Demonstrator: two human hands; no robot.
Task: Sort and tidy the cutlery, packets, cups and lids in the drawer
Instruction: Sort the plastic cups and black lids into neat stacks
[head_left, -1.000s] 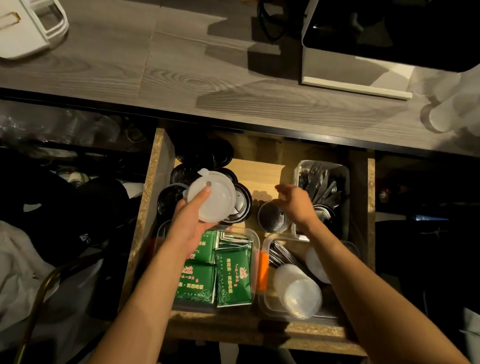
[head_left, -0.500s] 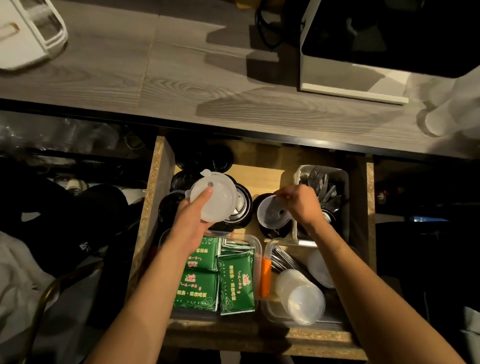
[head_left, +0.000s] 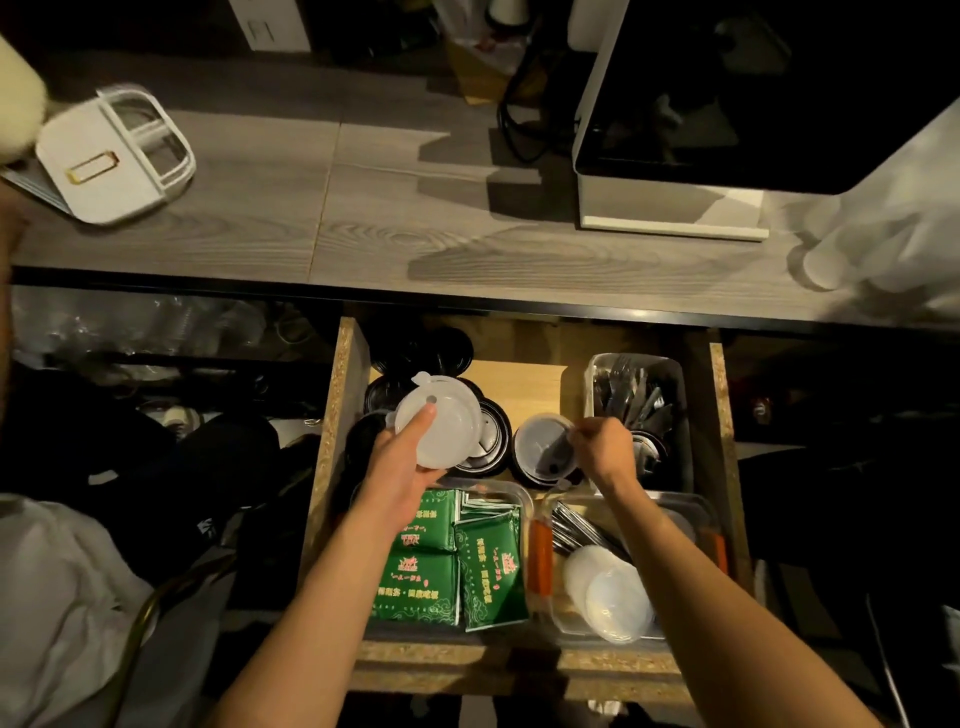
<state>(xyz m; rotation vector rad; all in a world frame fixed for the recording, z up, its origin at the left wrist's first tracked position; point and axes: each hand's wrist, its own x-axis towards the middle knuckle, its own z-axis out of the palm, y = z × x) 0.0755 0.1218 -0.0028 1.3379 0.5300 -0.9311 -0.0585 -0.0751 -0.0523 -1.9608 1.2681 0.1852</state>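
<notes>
Left hand (head_left: 400, 470) holds the white lid (head_left: 439, 422) face-up over the black lids (head_left: 485, 434) at the drawer (head_left: 340, 410) back-left. Right hand (head_left: 602, 447) pinches the rim of a small clear cup (head_left: 545, 446) just right of it, so the right is nearer and the cup lies directly left of its fingers. Versus a second ago the right hand has picked up that cup and drawn it nearer; the left is unchanged.

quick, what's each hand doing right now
Left hand: grips a stack of clear lids.
Right hand: pinches the rim of a clear lid.
</notes>
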